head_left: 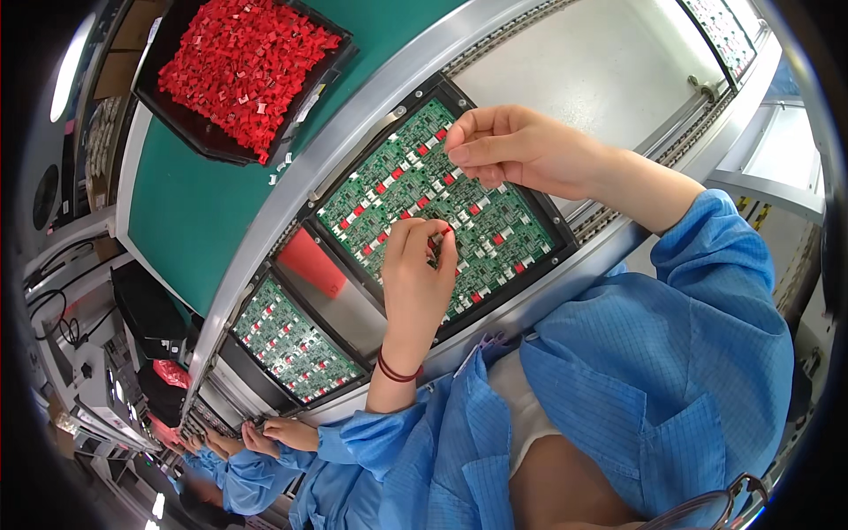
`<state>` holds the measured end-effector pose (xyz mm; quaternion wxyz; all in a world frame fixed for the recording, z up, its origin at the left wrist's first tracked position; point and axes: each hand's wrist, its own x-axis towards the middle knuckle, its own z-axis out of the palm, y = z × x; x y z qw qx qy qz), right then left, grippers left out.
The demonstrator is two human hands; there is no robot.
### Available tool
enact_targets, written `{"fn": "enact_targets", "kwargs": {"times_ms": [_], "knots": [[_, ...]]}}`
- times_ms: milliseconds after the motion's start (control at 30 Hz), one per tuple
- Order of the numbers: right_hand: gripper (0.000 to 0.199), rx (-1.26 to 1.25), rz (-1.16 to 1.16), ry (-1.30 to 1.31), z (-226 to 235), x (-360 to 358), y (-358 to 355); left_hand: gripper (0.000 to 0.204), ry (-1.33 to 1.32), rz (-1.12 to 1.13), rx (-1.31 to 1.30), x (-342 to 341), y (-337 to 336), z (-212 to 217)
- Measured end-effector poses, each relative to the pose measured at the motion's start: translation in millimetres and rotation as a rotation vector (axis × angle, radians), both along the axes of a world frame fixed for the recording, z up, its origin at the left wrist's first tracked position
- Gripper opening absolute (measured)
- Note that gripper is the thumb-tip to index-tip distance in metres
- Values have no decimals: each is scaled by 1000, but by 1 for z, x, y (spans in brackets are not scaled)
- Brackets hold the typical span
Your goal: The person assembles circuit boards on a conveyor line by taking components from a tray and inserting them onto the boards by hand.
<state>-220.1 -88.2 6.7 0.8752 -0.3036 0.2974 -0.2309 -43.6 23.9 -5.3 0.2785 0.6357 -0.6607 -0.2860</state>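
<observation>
Above black-framed green circuit panel (pixel 526 221), small red plastic piece (pixel 447 230) pinched by left hand (pixel 413 278); right hand (pixel 528 153) curled, any hold cannot be told; piece best kept square.

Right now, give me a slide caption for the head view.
Left hand pinching a small red part, right hand alongside, both over framed green circuit boards.

Left hand (pixel 415 276) pinching red piece (pixel 447 230), right hand (pixel 530 152) above green circuit boards (pixel 477 234)
</observation>
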Motion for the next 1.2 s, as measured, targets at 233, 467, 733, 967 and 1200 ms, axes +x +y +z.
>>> {"fn": "enact_targets", "kwargs": {"times_ms": [233,467,733,967,1200], "knots": [[12,35,-61,74,4,-1,-1,12,-26,-38,4,-1,-2,-2],[12,-39,-119,81,-1,-1,-3,12,-55,-152,-17,2,-8,-2],[14,-77,-75,73,-6,-3,-6,18,7,-121,129,6,-6,-1],[11,-86,-92,103,-4,4,-7,29,853,396,283,62,13,7],[15,-213,99,210,19,0,2,16,1568,406,365,80,9,-8]]}}
